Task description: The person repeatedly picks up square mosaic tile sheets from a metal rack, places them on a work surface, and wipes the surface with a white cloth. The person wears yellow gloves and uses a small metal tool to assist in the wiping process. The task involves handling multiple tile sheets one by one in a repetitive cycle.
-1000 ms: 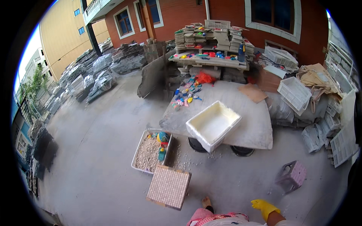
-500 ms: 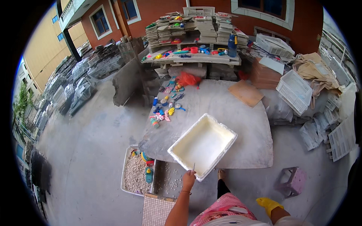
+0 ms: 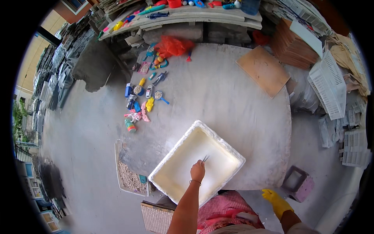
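Observation:
My left hand (image 3: pixel 198 171) is bare and closed around slim metal tweezers (image 3: pixel 205 158), whose tips point up and away from me. It hovers over the inside of a white foam box (image 3: pixel 221 141), which sits tilted at the near edge of the table. No loose thing shows inside the box. To the right, my right hand (image 3: pixel 278 202) wears a yellow rubber glove. It hangs beside the table's near edge with its fingers stretched out and holds nothing.
Small toys (image 3: pixel 149 103) lie along the left side of the grey table (image 3: pixel 233 105), near a red plastic bag (image 3: pixel 171 46). A brown board (image 3: pixel 263 70) rests at far right. A bin of pale bits (image 3: pixel 130 177) stands low left; a pink stool (image 3: pixel 299 183) stands right.
My left hand with the tweezers has moved from the box's near rim to over its inside. The view has tipped down and closer; the table now hides more of the bin.

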`<state>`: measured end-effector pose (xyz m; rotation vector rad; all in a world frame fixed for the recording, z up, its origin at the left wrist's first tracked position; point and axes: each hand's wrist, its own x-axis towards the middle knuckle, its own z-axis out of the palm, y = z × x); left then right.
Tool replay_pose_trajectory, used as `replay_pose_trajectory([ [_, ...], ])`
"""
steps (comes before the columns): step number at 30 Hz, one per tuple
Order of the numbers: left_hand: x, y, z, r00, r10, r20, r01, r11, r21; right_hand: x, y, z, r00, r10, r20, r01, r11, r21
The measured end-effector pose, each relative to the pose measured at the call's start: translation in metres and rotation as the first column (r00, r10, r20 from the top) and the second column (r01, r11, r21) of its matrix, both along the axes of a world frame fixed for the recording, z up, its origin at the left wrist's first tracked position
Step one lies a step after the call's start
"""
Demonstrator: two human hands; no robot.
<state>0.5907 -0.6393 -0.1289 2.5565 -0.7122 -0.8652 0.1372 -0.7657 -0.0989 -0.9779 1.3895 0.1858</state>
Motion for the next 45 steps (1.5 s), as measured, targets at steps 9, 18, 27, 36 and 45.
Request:
replay_pose_trajectory([
  [9,0.011,-0.018,0.004,0.999,-0.021,-0.048,0.021,1.000,0.007,-0.003,-0.010,-0.009,0.949,0.301,0.096,-0.289,0.950,-0.117],
  [18,0.013,-0.029,0.009,0.999,0.007,-0.046,-0.015,0.983,-0.183,0.050,-0.022,-0.008,0.997,0.005,0.073,-0.013,0.994,0.106],
  [27,0.031,-0.024,-0.007,0.987,0.159,0.036,-0.159,0.987,-0.004,0.069,-0.020,-0.002,0.983,-0.034,0.182,0.013,0.993,0.114],
  [36,0.041,-0.014,-0.006,0.991,0.127,-0.031,-0.130,0.982,-0.137,0.051,-0.022,-0.024,0.988,0.063,0.141,-0.080,0.989,0.124],
  [45,0.036,0.021,0.025,0.984,0.102,-0.149,-0.146,0.934,-0.325,0.228,-0.071,0.145,0.930,0.314,0.193,-0.366,0.846,0.387],
])
